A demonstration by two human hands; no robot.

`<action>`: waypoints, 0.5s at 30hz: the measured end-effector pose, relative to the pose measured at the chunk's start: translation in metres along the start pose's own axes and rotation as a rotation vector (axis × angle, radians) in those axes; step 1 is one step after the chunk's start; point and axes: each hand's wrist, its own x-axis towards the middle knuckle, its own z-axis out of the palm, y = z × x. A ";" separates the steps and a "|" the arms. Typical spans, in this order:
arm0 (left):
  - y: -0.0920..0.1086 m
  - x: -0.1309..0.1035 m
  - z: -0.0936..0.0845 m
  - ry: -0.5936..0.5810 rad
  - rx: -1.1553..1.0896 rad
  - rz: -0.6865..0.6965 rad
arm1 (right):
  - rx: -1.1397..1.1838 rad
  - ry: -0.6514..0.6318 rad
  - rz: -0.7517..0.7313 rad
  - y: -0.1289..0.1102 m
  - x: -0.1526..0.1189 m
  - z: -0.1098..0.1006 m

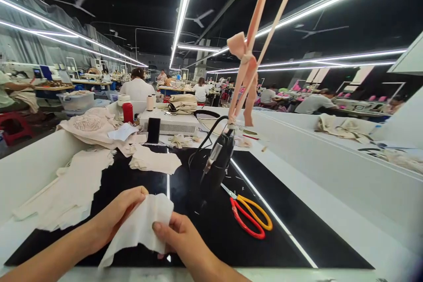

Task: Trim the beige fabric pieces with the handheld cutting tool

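Observation:
Between my two hands is a white fabric piece point(140, 224), held up over the black glossy work surface point(132, 189). My left hand point(122, 211) is closed on its upper left edge, the fingers partly hidden behind the cloth. At the right edge my right hand point(180, 233) pinches it, thumb in front. Scissors point(251, 216) with one red and one orange handle lie to the right. Beyond them a black handheld tool point(218, 158) hangs by knotted pink fabric straps point(246, 61). A small stack of cream fabric pieces point(155, 160) lies ahead of my hands.
Larger cream fabric stacks point(72, 185) cover the left side. At the back are a phone point(153, 130), a white vented box point(172, 122), a red thread cone point(127, 113) and folded cloth point(182, 104). White side walls point(330, 154) border the table. Other people work beyond.

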 end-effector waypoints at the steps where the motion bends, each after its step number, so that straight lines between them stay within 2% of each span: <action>1: -0.002 0.000 -0.001 -0.027 0.013 -0.033 | 0.000 0.000 0.006 -0.001 -0.002 0.000; 3: -0.006 0.001 -0.003 -0.070 0.030 -0.108 | 0.002 -0.021 0.024 -0.004 -0.006 0.002; 5: -0.009 0.003 -0.006 -0.066 0.070 -0.136 | 0.000 -0.055 0.039 -0.006 -0.009 0.004; 11: -0.013 0.004 -0.007 0.011 0.223 0.029 | 0.009 -0.060 0.052 -0.007 -0.011 0.007; 15: -0.009 0.000 -0.004 0.028 0.239 0.041 | 0.022 -0.060 0.075 -0.012 -0.013 0.007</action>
